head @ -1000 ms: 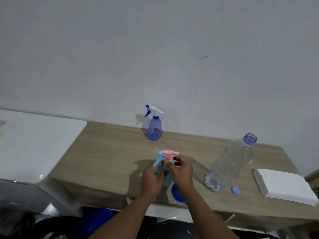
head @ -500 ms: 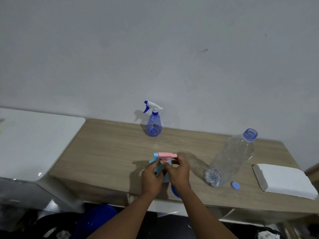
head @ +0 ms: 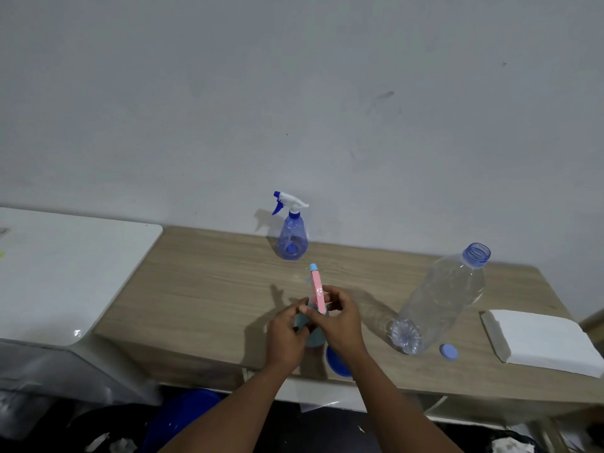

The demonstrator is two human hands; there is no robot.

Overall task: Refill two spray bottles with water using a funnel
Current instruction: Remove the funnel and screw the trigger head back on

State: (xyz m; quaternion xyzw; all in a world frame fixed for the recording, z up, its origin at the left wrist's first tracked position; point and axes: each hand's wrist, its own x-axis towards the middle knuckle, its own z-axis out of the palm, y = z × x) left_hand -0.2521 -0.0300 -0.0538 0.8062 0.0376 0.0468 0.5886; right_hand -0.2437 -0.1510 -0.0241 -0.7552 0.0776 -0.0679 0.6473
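Note:
A light-blue spray bottle (head: 314,336) stands near the table's front edge, mostly hidden by my hands. My left hand (head: 287,335) grips its body. My right hand (head: 340,318) pinches its pink trigger head (head: 317,289), whose blue nozzle tip points away from me. A second spray bottle (head: 292,238), clear blue with a white head, stands capped at the back by the wall. A blue funnel (head: 336,362) lies at the table edge, partly under my right wrist. A large clear water bottle (head: 441,300) stands uncapped to the right, its blue cap (head: 448,351) lying beside its base.
The wooden table (head: 209,289) runs along a grey wall. A white folded cloth or pad (head: 539,338) lies at its right end. A white appliance top (head: 65,273) adjoins the table on the left. A blue basin (head: 183,416) sits below the front edge.
The pink trigger head has turned from pointing left to pointing away from me, twisted by my right hand while my left holds the bottle. The camera view shifted slightly.

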